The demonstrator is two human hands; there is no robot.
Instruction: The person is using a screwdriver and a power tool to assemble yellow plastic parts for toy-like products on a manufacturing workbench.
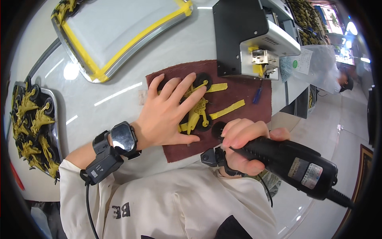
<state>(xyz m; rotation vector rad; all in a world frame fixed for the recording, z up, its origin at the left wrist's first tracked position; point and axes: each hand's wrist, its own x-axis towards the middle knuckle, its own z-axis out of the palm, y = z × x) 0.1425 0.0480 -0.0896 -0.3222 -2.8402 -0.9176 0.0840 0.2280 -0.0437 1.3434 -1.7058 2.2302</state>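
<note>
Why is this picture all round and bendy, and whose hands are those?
There's no robot here! A person wears a wide fisheye camera on their head, looking down, so edges bend. The hands are that person's own. The left hand spreads over a yellow-and-black model motorbike on a dark red cloth. The right hand grips a black corded tool. More yellow-and-black models fill a metal tray on the left.

Left hand [169, 105] and machine [234, 44] obstruct the cloth [242, 91]; room opens beside the left tray [58, 127].
</note>
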